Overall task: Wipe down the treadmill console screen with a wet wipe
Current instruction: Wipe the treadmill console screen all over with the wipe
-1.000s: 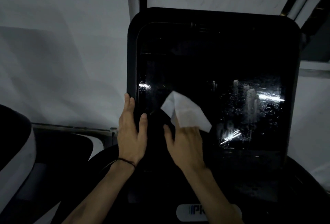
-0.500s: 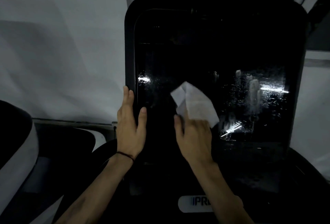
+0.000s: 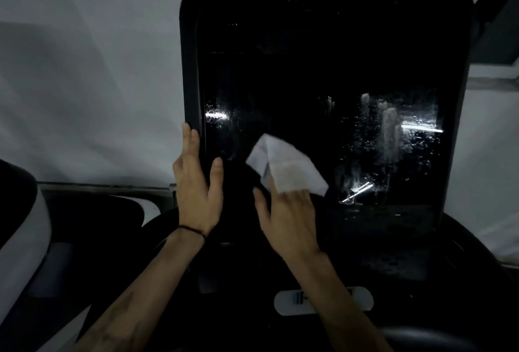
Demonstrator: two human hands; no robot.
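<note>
Dim gym, dark screen (image 3: 323,71) mid-wipe.
Right hand (image 3: 292,211) presses wipe (image 3: 286,166) with flat fingers; wet streaks lie right of it. Left hand (image 3: 196,183), fingers straight, steadies screen's left edge.

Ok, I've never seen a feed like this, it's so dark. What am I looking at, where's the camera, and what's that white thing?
The single camera sits on the person's head, looking forward and down. The big black rounded panel is the treadmill console screen, glossy, with wet streaks and droplets shining at its lower right. The left hand, a thin dark band at its wrist, rests with straight fingers along the screen's left edge. The right hand presses a crumpled white wet wipe against the lower middle of the glass. Below sits a small white oval logo badge, partly hidden by the right forearm.
</note>
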